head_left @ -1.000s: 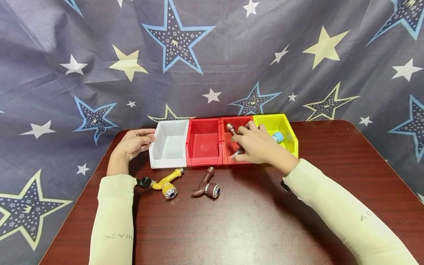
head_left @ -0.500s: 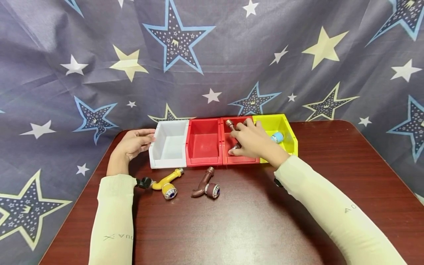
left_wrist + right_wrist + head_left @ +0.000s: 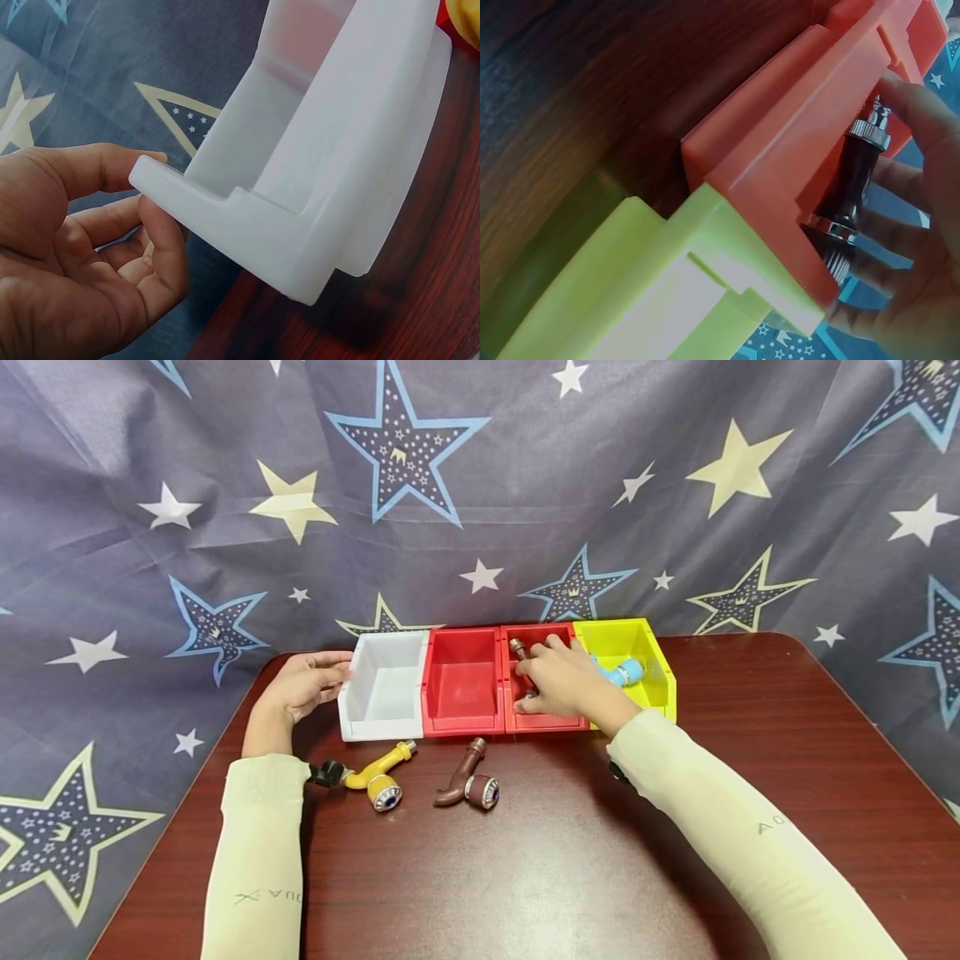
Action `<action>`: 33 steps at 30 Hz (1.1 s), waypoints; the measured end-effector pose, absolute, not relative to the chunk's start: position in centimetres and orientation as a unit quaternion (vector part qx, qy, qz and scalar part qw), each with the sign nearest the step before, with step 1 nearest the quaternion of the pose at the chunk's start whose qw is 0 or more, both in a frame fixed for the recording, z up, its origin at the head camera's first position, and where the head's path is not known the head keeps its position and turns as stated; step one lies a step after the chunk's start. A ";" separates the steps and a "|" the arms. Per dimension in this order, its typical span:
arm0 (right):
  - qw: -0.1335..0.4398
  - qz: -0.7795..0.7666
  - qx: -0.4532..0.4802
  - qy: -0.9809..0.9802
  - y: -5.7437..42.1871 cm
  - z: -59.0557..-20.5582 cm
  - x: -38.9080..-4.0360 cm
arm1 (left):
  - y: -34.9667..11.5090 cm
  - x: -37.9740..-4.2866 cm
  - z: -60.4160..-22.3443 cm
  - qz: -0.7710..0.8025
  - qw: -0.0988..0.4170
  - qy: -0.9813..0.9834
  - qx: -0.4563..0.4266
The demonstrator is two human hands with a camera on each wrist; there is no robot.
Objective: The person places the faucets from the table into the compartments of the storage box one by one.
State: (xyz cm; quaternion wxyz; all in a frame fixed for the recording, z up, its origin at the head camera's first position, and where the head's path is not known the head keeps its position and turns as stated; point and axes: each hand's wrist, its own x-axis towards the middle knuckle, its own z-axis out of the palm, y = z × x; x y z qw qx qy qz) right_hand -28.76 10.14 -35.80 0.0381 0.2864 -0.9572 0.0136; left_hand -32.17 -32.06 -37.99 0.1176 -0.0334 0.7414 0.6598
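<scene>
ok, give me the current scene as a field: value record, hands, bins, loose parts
left hand: pinches edge of white bin
right hand: holds dark faucet at right red bin
bin order, left to right: white, red, red, yellow
yellow bin: contains blue faucet
table, before bins: yellow faucet, brown faucet

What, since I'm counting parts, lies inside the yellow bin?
A blue tap lies in the yellow bin; the right hand and wrist cover part of both.
</scene>
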 end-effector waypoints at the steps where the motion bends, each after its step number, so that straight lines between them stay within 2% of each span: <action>1: 0.037 0.013 0.286 -0.957 10.1 -35.8 -28.8 | -32.1 -32.2 -38.0 0.659 0.117 0.742 -0.033; 33: -0.055 -0.007 0.288 -0.956 9.2 -36.6 -30.8 | -32.2 -32.4 -38.1 0.656 0.120 0.744 -0.034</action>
